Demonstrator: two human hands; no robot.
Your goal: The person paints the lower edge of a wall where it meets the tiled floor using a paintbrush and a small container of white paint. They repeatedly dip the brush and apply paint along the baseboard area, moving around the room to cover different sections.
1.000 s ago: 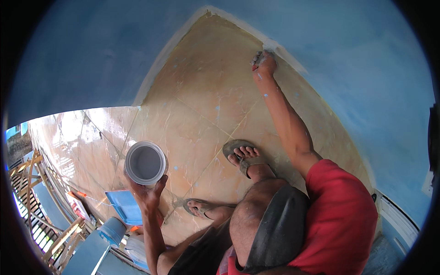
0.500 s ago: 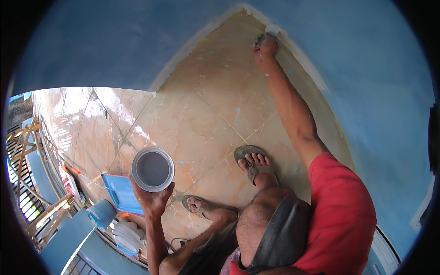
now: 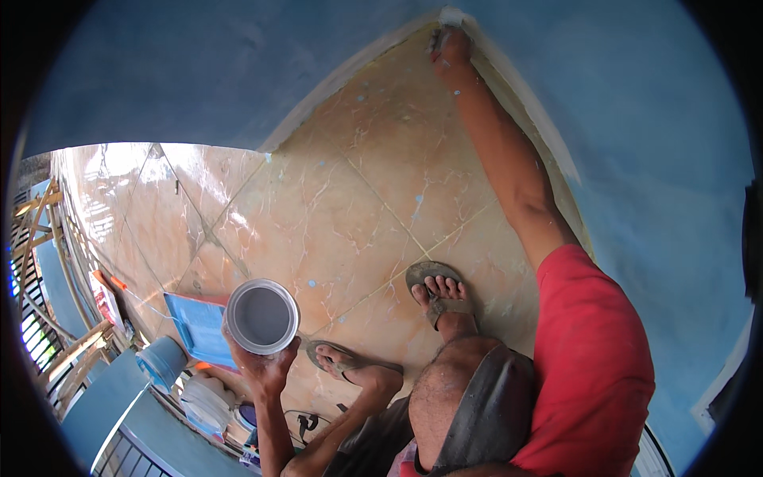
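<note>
Head view: paint can upright, mouth upward.

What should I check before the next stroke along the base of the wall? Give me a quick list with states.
1. Left hand grips the paint can from below: ok.
2. Can held level, open top facing up: ok.
3. Paint left in the can: ok, grey paint shows inside.
4. Right hand at the corner where the blue wall meets the tiled floor: ok.
5. Tool in the right hand: cannot tell, too small to make out.
6. Floor free of paint: not ok, pale specks dot the tiles.
</note>
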